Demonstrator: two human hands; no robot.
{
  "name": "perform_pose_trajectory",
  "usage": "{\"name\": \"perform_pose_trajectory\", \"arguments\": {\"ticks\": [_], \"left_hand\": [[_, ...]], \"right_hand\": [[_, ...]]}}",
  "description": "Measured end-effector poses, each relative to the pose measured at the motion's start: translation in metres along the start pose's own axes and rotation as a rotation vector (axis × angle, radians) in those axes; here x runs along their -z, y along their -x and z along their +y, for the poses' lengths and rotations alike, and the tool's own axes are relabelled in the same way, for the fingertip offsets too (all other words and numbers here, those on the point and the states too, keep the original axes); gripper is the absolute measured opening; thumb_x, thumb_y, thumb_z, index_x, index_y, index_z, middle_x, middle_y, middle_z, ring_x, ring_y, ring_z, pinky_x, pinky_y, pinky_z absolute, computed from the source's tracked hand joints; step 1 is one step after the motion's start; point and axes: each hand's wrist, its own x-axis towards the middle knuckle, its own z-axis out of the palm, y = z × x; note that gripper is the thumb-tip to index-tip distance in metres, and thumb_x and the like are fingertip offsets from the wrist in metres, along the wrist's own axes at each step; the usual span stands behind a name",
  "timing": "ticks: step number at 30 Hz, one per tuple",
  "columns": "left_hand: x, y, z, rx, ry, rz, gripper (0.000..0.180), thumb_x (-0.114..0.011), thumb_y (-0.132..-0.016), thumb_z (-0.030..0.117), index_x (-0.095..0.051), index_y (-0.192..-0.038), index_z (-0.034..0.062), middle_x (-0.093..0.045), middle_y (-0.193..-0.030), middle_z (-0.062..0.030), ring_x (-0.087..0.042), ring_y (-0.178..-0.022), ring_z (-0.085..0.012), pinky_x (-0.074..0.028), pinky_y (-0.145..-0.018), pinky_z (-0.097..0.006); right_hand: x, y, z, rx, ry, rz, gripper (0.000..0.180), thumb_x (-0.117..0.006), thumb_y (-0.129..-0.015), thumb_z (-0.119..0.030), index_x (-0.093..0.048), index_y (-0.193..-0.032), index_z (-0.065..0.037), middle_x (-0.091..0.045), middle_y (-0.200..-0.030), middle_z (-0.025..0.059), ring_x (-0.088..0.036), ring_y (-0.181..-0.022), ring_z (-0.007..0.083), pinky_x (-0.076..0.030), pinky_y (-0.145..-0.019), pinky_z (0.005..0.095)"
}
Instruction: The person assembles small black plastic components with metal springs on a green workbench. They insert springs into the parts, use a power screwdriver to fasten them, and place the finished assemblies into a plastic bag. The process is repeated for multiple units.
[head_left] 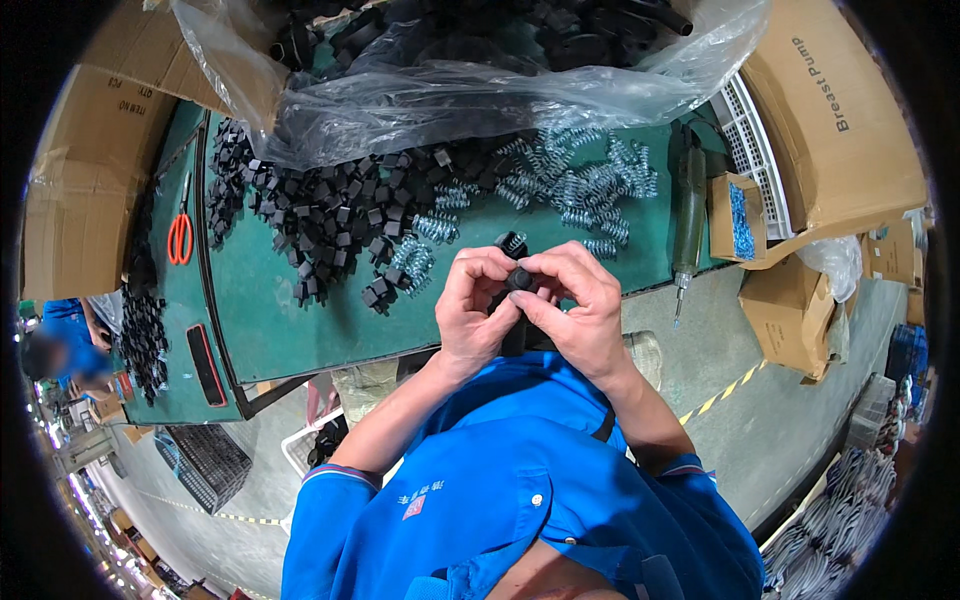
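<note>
Black plastic part [517,278] sits pinched between both hands, raised above the near edge of the green tabletop [280,325] and close to the chest, likely so the small piece can be seen while it is worked. Left hand [478,305] fingers are clamped on its left side; right hand [575,300] thumb and forefinger press together on its top and right. A spring may be seated in it, but the hands hide that. Just beyond lie loose springs [575,180] and a heap of black parts [330,215], both within easy reach. Orange scissors [180,238] lie well apart at the left; a clear plastic bag [450,90] of more parts lies at the far edge
</note>
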Motion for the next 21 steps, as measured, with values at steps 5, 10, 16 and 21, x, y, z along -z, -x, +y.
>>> {"name": "perform_pose_trajectory", "arguments": {"ticks": [5,10,16,21], "left_hand": [[0.002,0.003,-0.005,-0.052,-0.091,0.048,0.03,-0.069,-0.079,-0.009,-0.049,-0.101,-0.0005,-0.05,-0.11,-0.0127,-0.056,-0.097,-0.0182,-0.05,-0.087,-0.029],[0.008,-0.008,0.008,-0.352,-0.627,-0.092,0.033,-0.072,-0.069,-0.007,-0.054,-0.096,0.0007,-0.058,-0.096,-0.0171,-0.059,-0.088,-0.0315,-0.052,-0.075,-0.036],[0.014,-0.024,0.023,-0.109,-0.958,-0.069,0.055,-0.077,-0.071,0.007,-0.056,-0.121,0.0004,-0.053,-0.114,-0.0195,-0.056,-0.103,-0.0367,-0.049,-0.085,-0.042],[0.027,-0.028,0.014,0.18,-1.103,-0.146,0.051,-0.075,-0.077,0.022,-0.059,-0.12,0.0004,-0.058,-0.109,-0.0166,-0.06,-0.096,-0.0344,-0.05,-0.082,-0.04]], "right_hand": [[0.0,-0.002,-0.007,-0.055,0.139,-0.062,0.029,-0.079,-0.073,-0.001,-0.069,-0.101,-0.002,-0.06,-0.089,0.0054,-0.055,-0.059,0.0081,-0.044,-0.051,0.0233],[0.007,-0.003,-0.011,-0.147,0.119,-0.137,0.028,-0.08,-0.072,-0.004,-0.07,-0.098,-0.002,-0.062,-0.082,0.006,-0.057,-0.061,0.0118,-0.044,-0.053,0.0249],[0.029,-0.02,0.025,-0.186,-0.042,0.013,0.023,-0.074,-0.077,0.002,-0.068,-0.099,0.002,-0.062,-0.09,0.0055,-0.06,-0.074,0.0104,-0.051,-0.065,0.0231],[0.026,-0.035,0.042,-0.259,0.003,-0.026,0.024,-0.073,-0.079,0.001,-0.067,-0.102,0.002,-0.06,-0.091,0.0035,-0.059,-0.076,0.0074,-0.05,-0.066,0.0212]]}}
